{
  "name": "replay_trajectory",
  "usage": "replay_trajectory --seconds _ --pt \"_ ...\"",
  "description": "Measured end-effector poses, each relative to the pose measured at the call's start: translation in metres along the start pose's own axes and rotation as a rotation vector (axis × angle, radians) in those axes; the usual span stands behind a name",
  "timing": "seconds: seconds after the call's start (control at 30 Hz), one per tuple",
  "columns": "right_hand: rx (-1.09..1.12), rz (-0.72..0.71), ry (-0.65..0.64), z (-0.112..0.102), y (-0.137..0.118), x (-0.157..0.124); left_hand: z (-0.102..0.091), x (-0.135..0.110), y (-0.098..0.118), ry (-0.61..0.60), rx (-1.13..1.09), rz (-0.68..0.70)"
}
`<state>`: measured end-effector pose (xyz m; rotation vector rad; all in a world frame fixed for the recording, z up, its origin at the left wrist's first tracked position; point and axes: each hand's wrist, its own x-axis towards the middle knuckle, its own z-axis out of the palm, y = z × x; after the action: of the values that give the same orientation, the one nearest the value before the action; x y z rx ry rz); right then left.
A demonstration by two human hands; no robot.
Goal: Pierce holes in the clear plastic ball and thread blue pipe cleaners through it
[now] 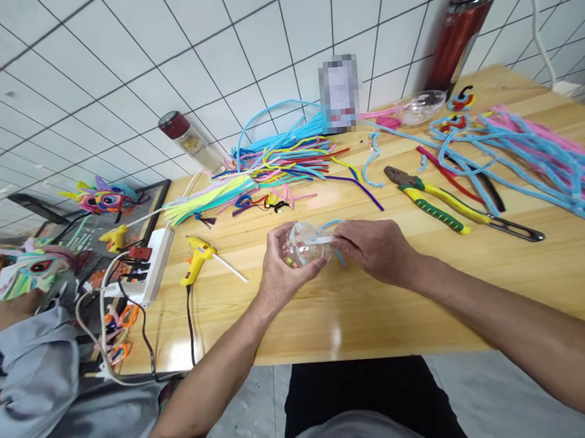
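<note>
My left hand (pixel 278 266) is wrapped round a clear plastic ball (pixel 302 253), thumb on the near side and fingers on the far side. Small colourful bits show through the ball's lower left part. From the right, my right hand (pixel 377 248) pinches a thin whitish strip (pixel 318 240), whose free end lies across the ball; its material is hard to tell. A short piece of light blue pipe cleaner (pixel 342 259) shows beside my right fingers, partly hidden by them. Both hands are above the wooden table (pixel 300 325), near its front edge.
Left lie a yellow glue gun (pixel 197 260) and a white power strip (pixel 155 265) with cords. Bundled pipe cleaners (pixel 288 156) lie behind; pliers (pixel 429 203) and more pipe cleaners (pixel 563 153) are right. A red thermos (pixel 464 30) stands at the back. A co-worker's sleeve (pixel 36 357) is far left.
</note>
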<state>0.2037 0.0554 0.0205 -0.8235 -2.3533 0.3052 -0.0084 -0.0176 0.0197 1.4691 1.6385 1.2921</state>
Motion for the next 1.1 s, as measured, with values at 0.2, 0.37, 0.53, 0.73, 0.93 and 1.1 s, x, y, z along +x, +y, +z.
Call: replay_trajectory --seconds 0.2,0.37,0.53,0.73,0.93,1.1 --pt "-0.009 -0.003 -0.028 -0.004 0.007 0.0 -0.002 -0.001 -0.003 -0.026 0.015 0.014" --pt "-0.004 0.006 0.024 -0.005 0.007 0.003 0.001 -0.007 -0.008 -0.066 0.03 0.097" --pt "0.034 0.079 0.067 -0.014 0.006 0.002 0.0 -0.006 -0.007 -0.058 0.013 0.036" --pt "-0.019 -0.005 -0.038 -0.011 0.005 -0.002 -0.001 -0.004 -0.005 -0.039 -0.005 0.048" --pt "-0.042 -0.027 -0.05 -0.01 0.005 -0.003 -0.001 -0.004 -0.005 -0.058 -0.003 0.036" --pt "-0.048 -0.012 -0.054 -0.009 0.003 -0.003 -0.002 -0.004 -0.005 -0.064 0.059 0.065"
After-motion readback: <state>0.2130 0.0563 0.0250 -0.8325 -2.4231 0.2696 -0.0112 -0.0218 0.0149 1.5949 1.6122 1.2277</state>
